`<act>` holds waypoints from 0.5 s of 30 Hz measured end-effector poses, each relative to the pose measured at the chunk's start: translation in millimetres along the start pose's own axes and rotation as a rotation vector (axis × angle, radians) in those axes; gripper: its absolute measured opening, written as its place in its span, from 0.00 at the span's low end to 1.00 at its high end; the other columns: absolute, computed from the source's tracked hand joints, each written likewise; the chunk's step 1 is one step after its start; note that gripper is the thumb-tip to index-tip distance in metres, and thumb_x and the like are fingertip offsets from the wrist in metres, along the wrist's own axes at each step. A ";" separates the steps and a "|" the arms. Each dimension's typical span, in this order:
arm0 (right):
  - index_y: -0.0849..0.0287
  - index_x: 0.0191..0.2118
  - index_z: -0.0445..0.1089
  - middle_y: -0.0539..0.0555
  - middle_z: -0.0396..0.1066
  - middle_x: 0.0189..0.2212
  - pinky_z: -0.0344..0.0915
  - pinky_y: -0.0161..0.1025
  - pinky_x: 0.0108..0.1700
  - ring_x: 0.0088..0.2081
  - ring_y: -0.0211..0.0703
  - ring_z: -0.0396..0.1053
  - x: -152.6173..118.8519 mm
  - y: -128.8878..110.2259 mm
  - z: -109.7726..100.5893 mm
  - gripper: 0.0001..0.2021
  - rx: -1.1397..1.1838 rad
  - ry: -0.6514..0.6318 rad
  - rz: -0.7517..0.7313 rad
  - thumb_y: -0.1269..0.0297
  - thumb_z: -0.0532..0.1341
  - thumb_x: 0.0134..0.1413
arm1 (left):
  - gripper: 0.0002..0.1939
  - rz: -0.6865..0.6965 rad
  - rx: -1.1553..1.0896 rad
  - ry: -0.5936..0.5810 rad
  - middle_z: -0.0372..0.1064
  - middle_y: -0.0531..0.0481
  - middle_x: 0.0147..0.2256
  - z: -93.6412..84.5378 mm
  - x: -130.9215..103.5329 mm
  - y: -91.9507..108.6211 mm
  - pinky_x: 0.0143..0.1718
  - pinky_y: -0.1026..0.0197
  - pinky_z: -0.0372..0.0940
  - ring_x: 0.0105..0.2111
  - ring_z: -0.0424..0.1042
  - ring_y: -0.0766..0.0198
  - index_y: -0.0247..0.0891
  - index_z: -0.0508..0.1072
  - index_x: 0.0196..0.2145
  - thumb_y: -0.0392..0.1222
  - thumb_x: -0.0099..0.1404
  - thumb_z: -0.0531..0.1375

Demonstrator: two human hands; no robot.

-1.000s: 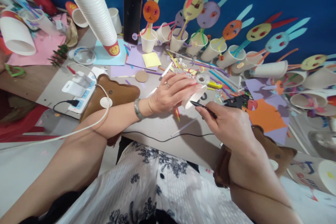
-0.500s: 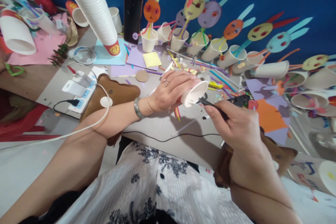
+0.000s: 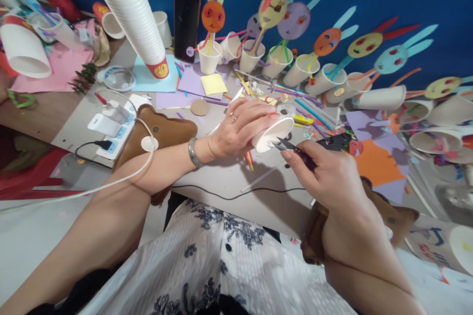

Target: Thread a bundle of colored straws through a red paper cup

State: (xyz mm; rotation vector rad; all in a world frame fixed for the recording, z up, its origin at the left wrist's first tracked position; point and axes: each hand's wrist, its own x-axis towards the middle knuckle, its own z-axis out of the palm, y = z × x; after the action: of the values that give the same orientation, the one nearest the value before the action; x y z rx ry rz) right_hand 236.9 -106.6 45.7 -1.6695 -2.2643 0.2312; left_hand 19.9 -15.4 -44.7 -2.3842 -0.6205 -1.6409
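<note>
My left hand (image 3: pixel 242 125), with a ring and a bangle, is wrapped round a white paper cup (image 3: pixel 272 134) that lies tilted with its mouth toward my right hand. In my right hand (image 3: pixel 325 170) is a pair of dark-handled scissors (image 3: pixel 291 147). Their blades are slightly parted and reach to the cup's rim, where the wall looks cut or notched. Beneath the cup, paper scraps and cut straws (image 3: pixel 250 160) lie on the table. A roll of clear tape (image 3: pixel 286 110) sits just behind the cup.
Along the blue wall stand several paper cups bearing straw-and-paper rabbit figures (image 3: pixel 213 15). A tall cup stack (image 3: pixel 135 19), a phone (image 3: pixel 186 24) and a power strip (image 3: pixel 116 133) are at left. Orange paper (image 3: pixel 379 162) lies at right, a black cable (image 3: pixel 229 198) along the front.
The scissors' blades have parted, and the tips are further over the cup's opening. The cup has turned a little and shifted slightly down in my left hand.
</note>
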 end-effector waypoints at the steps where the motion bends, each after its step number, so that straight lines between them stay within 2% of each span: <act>1: 0.54 0.26 0.66 0.49 0.60 0.14 0.51 0.39 0.25 0.17 0.39 0.58 0.3 0.1 0.4 0.24 -0.011 -0.012 0.006 0.41 0.54 0.67 | 0.20 0.002 0.004 0.024 0.73 0.42 0.54 -1.1 1.0 0.3 0.57 0.45 0.67 0.57 0.73 0.55 0.44 0.59 0.64 0.52 0.79 0.47; 3: 0.54 0.26 0.65 0.49 0.60 0.14 0.50 0.38 0.25 0.17 0.40 0.60 0.8 0.1 1.4 0.24 -0.020 -0.029 0.009 0.41 0.54 0.66 | 0.19 -0.003 -0.001 0.061 0.73 0.43 0.54 -3.3 2.6 1.1 0.57 0.45 0.67 0.57 0.72 0.55 0.44 0.61 0.63 0.48 0.78 0.49; 6: 0.54 0.27 0.65 0.48 0.60 0.14 0.50 0.37 0.25 0.17 0.38 0.59 1.5 -0.1 1.8 0.23 0.006 -0.010 0.001 0.42 0.55 0.66 | 0.20 -0.066 -0.045 0.021 0.72 0.42 0.56 -4.2 1.0 1.4 0.59 0.43 0.66 0.60 0.70 0.53 0.44 0.60 0.64 0.48 0.79 0.47; 8: 0.55 0.27 0.65 0.47 0.60 0.14 0.52 0.36 0.24 0.17 0.36 0.57 1.8 0.1 1.1 0.22 0.050 0.057 -0.015 0.44 0.56 0.66 | 0.23 -0.125 -0.103 -0.047 0.71 0.40 0.57 -1.9 -3.1 0.5 0.60 0.41 0.66 0.61 0.70 0.52 0.45 0.56 0.65 0.55 0.79 0.46; 11: 0.56 0.29 0.65 0.45 0.60 0.14 0.53 0.33 0.22 0.16 0.32 0.54 2.0 0.4 0.0 0.18 0.126 0.191 -0.078 0.50 0.60 0.66 | 0.34 -0.234 -0.198 -0.122 0.70 0.37 0.58 3.1 -10.4 -1.9 0.60 0.41 0.69 0.60 0.72 0.50 0.42 0.53 0.67 0.67 0.75 0.48; 15: 0.57 0.30 0.65 0.42 0.60 0.14 0.51 0.30 0.20 0.14 0.28 0.52 2.3 -1.1 -0.1 0.14 0.196 0.291 -0.169 0.56 0.62 0.66 | 0.47 -0.379 -0.221 -0.135 0.67 0.34 0.58 3.7 -13.3 -4.1 0.57 0.43 0.72 0.58 0.73 0.48 0.40 0.48 0.69 0.74 0.68 0.55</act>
State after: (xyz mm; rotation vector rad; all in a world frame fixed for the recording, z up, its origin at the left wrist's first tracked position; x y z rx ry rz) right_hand 235.3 -104.7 46.5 -1.3126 -2.0759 0.1535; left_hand 17.2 -13.5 -58.7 -2.6822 -1.0178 -1.7812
